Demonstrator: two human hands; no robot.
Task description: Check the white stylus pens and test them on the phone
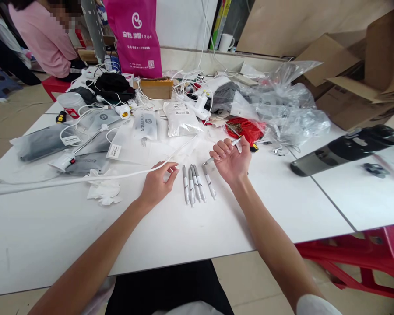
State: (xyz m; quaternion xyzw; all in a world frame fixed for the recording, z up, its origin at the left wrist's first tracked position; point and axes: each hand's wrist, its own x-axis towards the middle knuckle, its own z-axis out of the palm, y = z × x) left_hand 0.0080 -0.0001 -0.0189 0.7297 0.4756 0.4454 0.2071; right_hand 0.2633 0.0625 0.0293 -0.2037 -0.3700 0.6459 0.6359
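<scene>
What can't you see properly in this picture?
Head view, the only one:
- The pen: its middle is hidden inside the right hand.
- The row of pens on the table: their print is too small to read.
- The left hand: its fingers meet the white cable, but whether they pinch it or only touch it cannot be told.
- The cardboard box: cut off by the right edge.

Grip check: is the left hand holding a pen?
No, the left hand rests beside the pens; the right hand holds one.
</scene>
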